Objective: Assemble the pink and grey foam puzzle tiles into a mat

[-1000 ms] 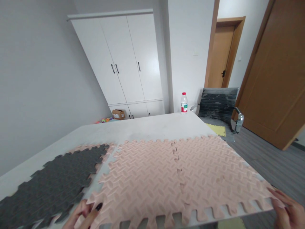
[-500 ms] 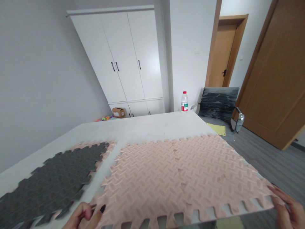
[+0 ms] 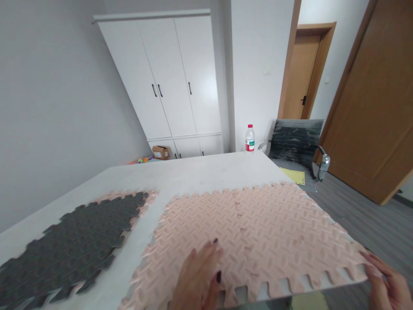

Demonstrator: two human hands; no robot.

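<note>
Two pink foam mats point(image 3: 274, 234), joined along a seam, lie on the white table point(image 3: 206, 170) with their toothed front edge toward me. My left hand point(image 3: 198, 273) is over the left mat near that edge, palm down with fingers stretched out, slightly blurred; it seems to rest on the surface. At the front right corner, my right hand point(image 3: 387, 280) pinches the mat's edge between thumb and fingers. On the left lies a dark grey foam mat point(image 3: 74, 241), with pink teeth showing from beneath its far and right edges.
A plastic bottle point(image 3: 250, 138) with a red cap stands at the table's far edge. Beyond the right edge is a dark chair point(image 3: 296, 140) with a yellow sheet point(image 3: 293, 175) on its seat. A cardboard box point(image 3: 160, 152) sits before the white wardrobe point(image 3: 167, 77).
My left hand has let go of the pink mat's front left corner and moved right, onto the mat, with its fingers straightened. My right hand keeps its place at the corner.
</note>
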